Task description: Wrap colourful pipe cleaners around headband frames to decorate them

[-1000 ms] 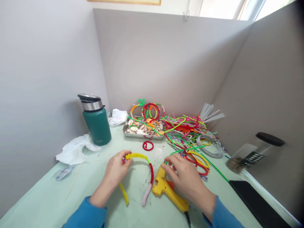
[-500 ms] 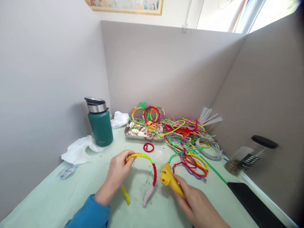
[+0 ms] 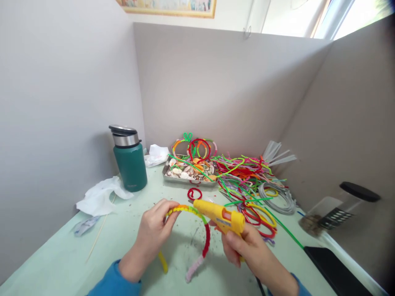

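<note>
Multicoloured band (image 3: 207, 239), one, in pinched grip of left hand (image 3: 157, 231); yellow glue gun (image 3: 213, 212), one, held by right hand (image 3: 248, 247), nozzle (image 3: 190, 201) best kept steady

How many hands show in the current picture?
2: the left hand holds the multicoloured band by its yellow stretch; the right hand grips the yellow glue gun. No others show.
</note>
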A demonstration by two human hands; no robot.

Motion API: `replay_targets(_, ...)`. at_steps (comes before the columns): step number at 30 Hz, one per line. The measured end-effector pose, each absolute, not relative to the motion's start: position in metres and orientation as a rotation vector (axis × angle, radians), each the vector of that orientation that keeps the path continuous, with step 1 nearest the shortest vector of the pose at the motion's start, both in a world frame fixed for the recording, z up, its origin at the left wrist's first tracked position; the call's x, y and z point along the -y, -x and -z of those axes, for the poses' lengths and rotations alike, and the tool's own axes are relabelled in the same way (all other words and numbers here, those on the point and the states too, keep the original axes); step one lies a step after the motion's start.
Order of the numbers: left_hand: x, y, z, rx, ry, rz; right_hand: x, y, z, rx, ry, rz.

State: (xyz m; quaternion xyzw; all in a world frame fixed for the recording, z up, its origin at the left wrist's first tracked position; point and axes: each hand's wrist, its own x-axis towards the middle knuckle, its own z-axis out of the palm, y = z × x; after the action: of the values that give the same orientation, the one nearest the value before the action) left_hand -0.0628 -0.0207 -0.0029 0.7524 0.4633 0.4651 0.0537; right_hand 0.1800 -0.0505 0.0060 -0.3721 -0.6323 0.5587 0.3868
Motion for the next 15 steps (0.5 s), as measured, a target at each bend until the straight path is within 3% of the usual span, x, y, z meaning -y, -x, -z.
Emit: replay_targets(15,0.0194,0.0604,0.0053,-1.454,-2.315,-1.493,0.0465,-0.1792,-0.0059,1.709,0.962,-1.433)
